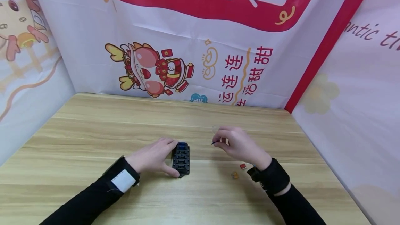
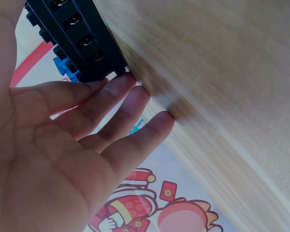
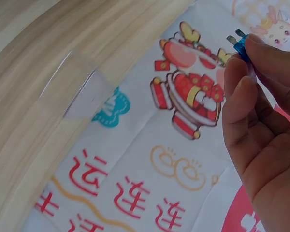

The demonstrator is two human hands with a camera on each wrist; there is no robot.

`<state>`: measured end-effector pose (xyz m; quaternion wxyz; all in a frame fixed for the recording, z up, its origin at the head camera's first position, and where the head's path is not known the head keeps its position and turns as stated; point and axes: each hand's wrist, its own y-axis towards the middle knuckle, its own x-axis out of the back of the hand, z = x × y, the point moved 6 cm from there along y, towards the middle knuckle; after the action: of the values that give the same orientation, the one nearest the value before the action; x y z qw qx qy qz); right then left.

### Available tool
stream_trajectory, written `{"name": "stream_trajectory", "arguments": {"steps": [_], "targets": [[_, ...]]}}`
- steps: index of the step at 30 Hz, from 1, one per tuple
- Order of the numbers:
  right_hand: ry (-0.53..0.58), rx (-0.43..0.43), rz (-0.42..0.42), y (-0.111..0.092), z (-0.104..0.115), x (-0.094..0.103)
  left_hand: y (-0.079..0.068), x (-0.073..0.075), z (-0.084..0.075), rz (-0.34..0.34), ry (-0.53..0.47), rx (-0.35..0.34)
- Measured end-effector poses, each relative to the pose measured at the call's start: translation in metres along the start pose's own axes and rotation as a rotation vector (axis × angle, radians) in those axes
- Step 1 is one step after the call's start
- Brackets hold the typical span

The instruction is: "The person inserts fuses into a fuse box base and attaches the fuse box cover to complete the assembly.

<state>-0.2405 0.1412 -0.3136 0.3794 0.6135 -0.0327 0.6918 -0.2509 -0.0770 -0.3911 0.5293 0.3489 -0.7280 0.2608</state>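
Note:
A black fuse block [image 1: 181,159] with a row of slots lies on the table, a blue blade fuse [image 1: 182,145] seated at its far end. My left hand [image 1: 156,157] grips the block along its length, thumb at the near end and fingertips at the far end. In the left wrist view, the block's slotted side [image 2: 79,34] rises above the fingers, several of which touch the tabletop. Raised to the right of the block, my right hand [image 1: 239,145] pinches another blue blade fuse [image 3: 241,47] between thumb and fingertips, its two metal prongs pointing outward.
A red blade fuse [image 1: 243,166] and an orange blade fuse [image 1: 235,175] lie near the right wrist. Beyond the right hand is a clear plastic piece [image 3: 75,89] on the wooden table [image 1: 140,117]. Printed cloth [image 1: 175,27] hangs behind the table and along both sides.

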Motion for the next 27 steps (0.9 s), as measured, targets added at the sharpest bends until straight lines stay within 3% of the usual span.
{"name": "stream_trajectory", "arguments": {"steps": [21,27], "targets": [[-0.052,0.038,0.064,0.034,0.025,-0.027,0.003,0.003,-0.001,-0.011,0.017,-0.01],[-0.079,-0.017,0.106,0.048,0.032,-0.033,0.002,0.001,-0.001,-0.009,0.013,-0.019]]}}
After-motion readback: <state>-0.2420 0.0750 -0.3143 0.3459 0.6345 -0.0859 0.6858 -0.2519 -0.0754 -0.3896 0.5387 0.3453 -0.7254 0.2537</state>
